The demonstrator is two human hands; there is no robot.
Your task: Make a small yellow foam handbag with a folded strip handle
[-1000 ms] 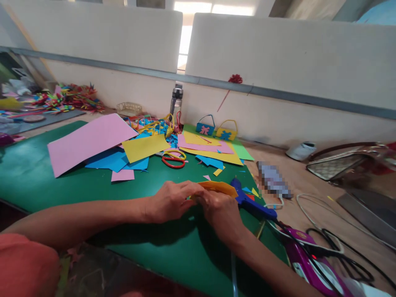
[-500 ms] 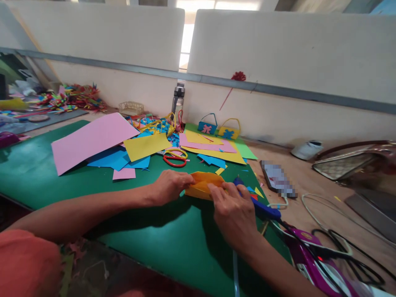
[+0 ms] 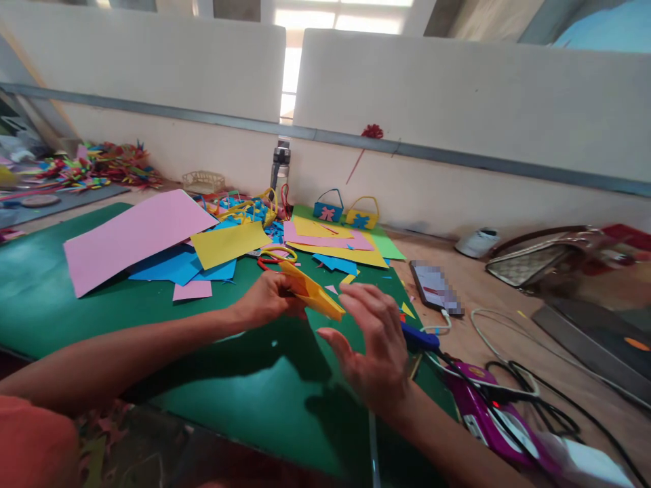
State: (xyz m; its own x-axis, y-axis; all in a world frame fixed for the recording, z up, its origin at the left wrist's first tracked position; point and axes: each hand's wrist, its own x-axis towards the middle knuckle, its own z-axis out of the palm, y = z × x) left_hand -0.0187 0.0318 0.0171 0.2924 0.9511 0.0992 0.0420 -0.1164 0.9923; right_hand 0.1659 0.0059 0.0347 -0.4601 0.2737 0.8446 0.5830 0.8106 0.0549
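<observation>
Wooden desk (image 3: 488, 285), green mat (image 3: 61, 291) covering its left part. Two cream partition panels (image 3: 458, 95) stand along the back edge, with a grey metal rail (image 3: 458, 161) running across them. Narrow gap between the panels; bright daylight window (image 3: 336, 17) shows through and above it. Top right, a bit of blue surface (image 3: 610, 30) behind the partition. Lighting is even, soft shadows on the mat.
</observation>
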